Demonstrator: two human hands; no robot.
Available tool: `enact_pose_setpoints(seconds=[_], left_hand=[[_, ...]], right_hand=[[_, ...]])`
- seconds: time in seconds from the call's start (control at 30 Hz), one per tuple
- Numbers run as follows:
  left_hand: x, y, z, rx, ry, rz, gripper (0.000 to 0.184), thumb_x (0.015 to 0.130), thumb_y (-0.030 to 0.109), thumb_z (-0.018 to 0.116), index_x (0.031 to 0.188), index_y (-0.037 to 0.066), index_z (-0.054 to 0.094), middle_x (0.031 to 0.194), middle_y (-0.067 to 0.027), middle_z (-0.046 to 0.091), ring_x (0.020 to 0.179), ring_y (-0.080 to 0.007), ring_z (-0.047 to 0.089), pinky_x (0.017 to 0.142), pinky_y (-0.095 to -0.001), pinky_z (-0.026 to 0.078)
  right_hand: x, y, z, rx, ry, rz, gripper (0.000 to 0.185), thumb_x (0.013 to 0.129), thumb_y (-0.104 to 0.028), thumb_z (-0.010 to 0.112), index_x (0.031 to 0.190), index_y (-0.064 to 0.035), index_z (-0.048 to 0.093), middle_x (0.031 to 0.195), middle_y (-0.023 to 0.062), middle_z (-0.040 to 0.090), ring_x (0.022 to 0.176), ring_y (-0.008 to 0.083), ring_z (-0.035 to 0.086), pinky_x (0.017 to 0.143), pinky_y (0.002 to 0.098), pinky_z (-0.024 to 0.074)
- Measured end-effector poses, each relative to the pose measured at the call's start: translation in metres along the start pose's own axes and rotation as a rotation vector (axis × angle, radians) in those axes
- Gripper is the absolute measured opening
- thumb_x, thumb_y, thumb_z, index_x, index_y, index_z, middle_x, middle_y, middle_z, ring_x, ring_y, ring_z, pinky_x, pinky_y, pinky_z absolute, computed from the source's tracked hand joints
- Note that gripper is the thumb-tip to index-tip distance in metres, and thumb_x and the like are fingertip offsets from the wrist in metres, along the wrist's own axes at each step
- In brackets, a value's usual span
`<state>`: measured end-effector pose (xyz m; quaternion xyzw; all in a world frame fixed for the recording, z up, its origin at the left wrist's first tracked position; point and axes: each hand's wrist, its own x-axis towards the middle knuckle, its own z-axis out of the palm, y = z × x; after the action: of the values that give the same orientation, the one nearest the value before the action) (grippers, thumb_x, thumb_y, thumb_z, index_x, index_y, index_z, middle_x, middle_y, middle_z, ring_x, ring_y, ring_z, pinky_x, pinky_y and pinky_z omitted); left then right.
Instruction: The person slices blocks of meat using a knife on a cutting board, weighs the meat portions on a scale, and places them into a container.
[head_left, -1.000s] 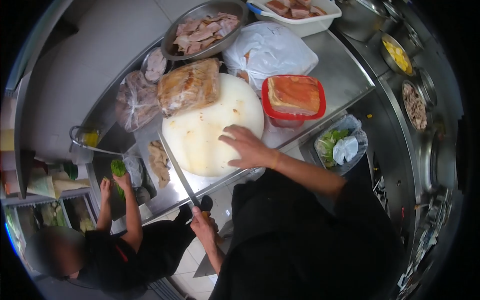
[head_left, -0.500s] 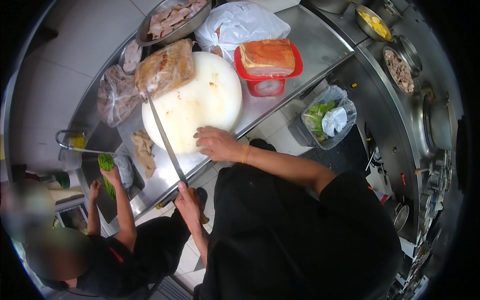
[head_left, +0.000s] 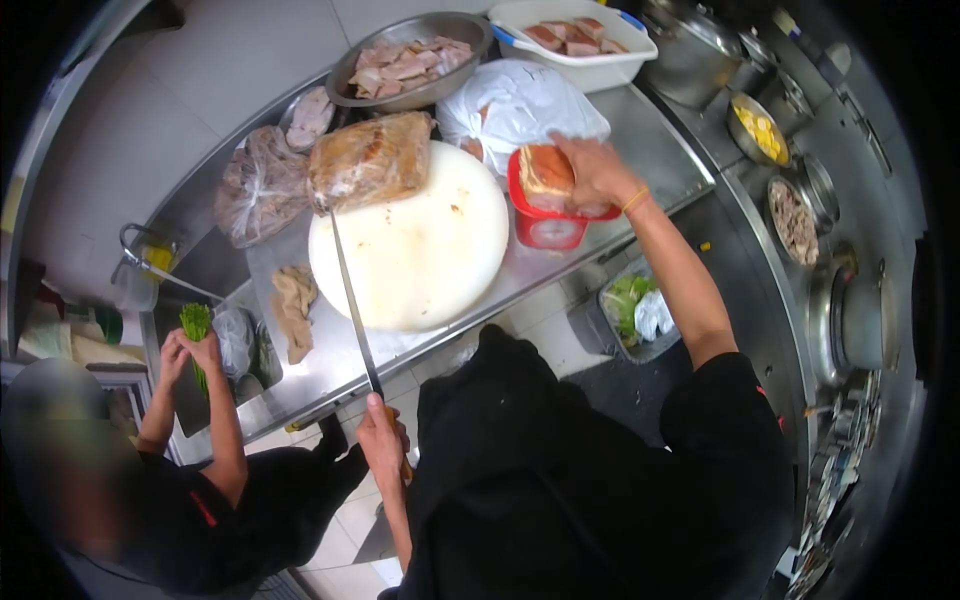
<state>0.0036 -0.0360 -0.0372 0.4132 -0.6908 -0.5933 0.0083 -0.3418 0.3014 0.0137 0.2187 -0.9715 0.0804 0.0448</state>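
Observation:
My left hand [head_left: 383, 437] is closed round the handle of a long knife [head_left: 352, 300]. The blade slants up across the left side of a round white cutting board [head_left: 425, 265], its tip near a plastic-wrapped block of meat [head_left: 368, 158] on the board's far edge. Over at the right, my right hand [head_left: 598, 175] lies with fingers spread across a reddish-brown slab of meat [head_left: 545, 175]. That slab rests on a red kitchen scale [head_left: 552, 233], and my hand hides its right part.
Behind the board stand a metal bowl of sliced meat [head_left: 410, 68], a white plastic bag [head_left: 525, 105] and a white tub [head_left: 590, 68] of meat pieces. Below the counter is a lined bin [head_left: 635, 310]. At left, a co-worker's hands [head_left: 190, 350] hold green stalks.
My right hand has left the cutting board's near edge and moved right and away, onto the meat on the scale. The knife stays in my left hand. The whole view has shifted.

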Motion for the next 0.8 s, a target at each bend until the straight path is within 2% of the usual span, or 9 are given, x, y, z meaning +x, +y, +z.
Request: enact_pose_setpoints(seconds=[0.03, 0.13, 0.33, 0.37, 0.5, 0.67, 0.7, 0.73, 0.8], left_hand=[[0.001, -0.003, 0.002, -0.019, 0.003, -0.041, 0.064, 0.102, 0.058, 0.044, 0.074, 0.002, 0.055, 0.051, -0.0003, 0.042, 0.041, -0.0093, 0.042, 0.039, -0.0259, 0.03], [0.0, -0.008, 0.012, -0.032, 0.037, -0.053, 0.064, 0.103, 0.056, 0.044, 0.073, 0.001, 0.055, 0.05, -0.0008, 0.042, 0.04, -0.0094, 0.041, 0.038, -0.0267, 0.03], [-0.006, -0.004, 0.028, -0.12, 0.074, -0.112, 0.064, 0.103, 0.056, 0.045, 0.072, 0.0, 0.055, 0.052, -0.0008, 0.043, 0.041, -0.0093, 0.04, 0.039, -0.027, 0.029], [-0.007, -0.002, 0.03, -0.133, 0.079, -0.123, 0.064, 0.103, 0.056, 0.046, 0.072, 0.0, 0.055, 0.052, -0.0007, 0.043, 0.041, -0.0091, 0.04, 0.039, -0.0269, 0.029], [-0.006, 0.002, 0.033, -0.168, 0.084, -0.1, 0.063, 0.103, 0.055, 0.046, 0.072, 0.001, 0.055, 0.053, -0.0003, 0.043, 0.043, -0.0083, 0.041, 0.04, -0.0262, 0.029], [-0.009, 0.021, 0.028, -0.176, 0.087, -0.134, 0.06, 0.104, 0.052, 0.048, 0.072, 0.002, 0.057, 0.052, 0.0012, 0.044, 0.044, -0.0072, 0.042, 0.04, -0.0265, 0.029], [-0.009, 0.018, 0.026, -0.149, 0.09, -0.132, 0.06, 0.104, 0.052, 0.048, 0.072, 0.001, 0.058, 0.052, 0.0014, 0.044, 0.043, -0.0068, 0.041, 0.04, -0.0262, 0.029], [-0.009, 0.013, 0.024, -0.121, 0.091, -0.131, 0.06, 0.104, 0.051, 0.048, 0.072, 0.001, 0.058, 0.052, 0.0016, 0.044, 0.043, -0.0064, 0.041, 0.04, -0.0258, 0.029], [-0.015, 0.008, 0.018, -0.03, 0.11, -0.155, 0.063, 0.103, 0.053, 0.049, 0.075, -0.003, 0.061, 0.054, -0.0043, 0.049, 0.049, -0.0118, 0.048, 0.047, -0.0307, 0.038]], right_hand=[[0.01, 0.007, 0.003, -0.019, -0.116, 0.009, 0.096, 0.047, -0.028, 0.089, 0.134, -0.0078, 0.053, 0.127, 0.0187, 0.058, 0.118, 0.0388, 0.055, 0.1, 0.047, 0.0453], [0.023, 0.018, 0.003, 0.116, -0.171, -0.045, 0.096, 0.043, -0.029, 0.089, 0.13, -0.0061, 0.054, 0.119, 0.0189, 0.062, 0.114, 0.0375, 0.059, 0.096, 0.0433, 0.0473], [0.038, 0.02, -0.025, 0.333, -0.265, -0.022, 0.077, 0.045, -0.027, 0.086, 0.112, -0.001, 0.057, 0.101, 0.0221, 0.067, 0.098, 0.0407, 0.064, 0.086, 0.0424, 0.0513], [0.041, 0.021, -0.027, 0.359, -0.274, -0.03, 0.08, 0.045, -0.026, 0.085, 0.116, 0.0008, 0.059, 0.099, 0.0218, 0.068, 0.094, 0.0392, 0.066, 0.084, 0.0419, 0.052], [0.045, -0.021, -0.065, 0.583, -0.351, -0.109, 0.095, 0.044, -0.024, 0.087, 0.13, 0.0033, 0.058, 0.109, 0.0162, 0.067, 0.105, 0.0273, 0.065, 0.096, 0.0336, 0.0491], [0.048, -0.104, -0.019, 0.798, -0.499, -0.353, 0.089, 0.052, -0.018, 0.089, 0.133, 0.0036, 0.058, 0.118, 0.0126, 0.063, 0.112, 0.0222, 0.059, 0.098, 0.0316, 0.0447], [0.049, -0.117, 0.012, 0.989, -0.622, -0.329, 0.085, 0.055, -0.014, 0.088, 0.133, 0.0031, 0.058, 0.116, 0.0113, 0.064, 0.108, 0.0196, 0.059, 0.095, 0.0305, 0.0452], [0.053, -0.138, 0.02, 0.975, -0.773, -0.307, 0.081, 0.058, -0.017, 0.087, 0.132, 0.0026, 0.06, 0.113, 0.0104, 0.066, 0.106, 0.0189, 0.06, 0.093, 0.0296, 0.0457], [0.057, -0.159, 0.068, 1.111, -1.022, -0.27, 0.073, 0.063, -0.021, 0.084, 0.127, 0.0045, 0.062, 0.112, 0.0119, 0.068, 0.104, 0.0201, 0.062, 0.093, 0.0297, 0.0463]])
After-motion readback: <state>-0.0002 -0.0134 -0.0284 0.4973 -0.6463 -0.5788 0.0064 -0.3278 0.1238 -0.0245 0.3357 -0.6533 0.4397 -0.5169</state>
